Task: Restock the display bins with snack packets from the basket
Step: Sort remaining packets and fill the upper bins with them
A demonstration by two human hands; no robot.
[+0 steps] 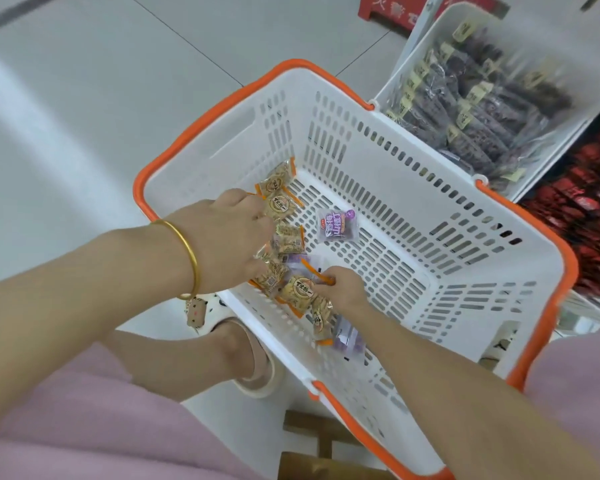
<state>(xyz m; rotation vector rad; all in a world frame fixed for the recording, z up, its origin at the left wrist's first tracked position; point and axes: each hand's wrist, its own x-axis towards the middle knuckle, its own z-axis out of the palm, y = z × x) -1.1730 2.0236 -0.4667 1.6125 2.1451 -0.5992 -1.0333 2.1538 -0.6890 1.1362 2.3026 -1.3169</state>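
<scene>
Two hands work inside the white basket. The left hand curls its fingers round a clump of tan snack packets. The right hand pinches one tan packet. A purple packet lies loose beside them, and a display bin stands far right.

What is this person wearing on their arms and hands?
Both forearms are bare, with no sleeves in view, and neither the left hand nor the right hand has a glove. The left wrist carries a plain, thin gold bangle, and a small beige charm seems to hang from it. Pale pink clothing shows along the bottom edge.
</scene>
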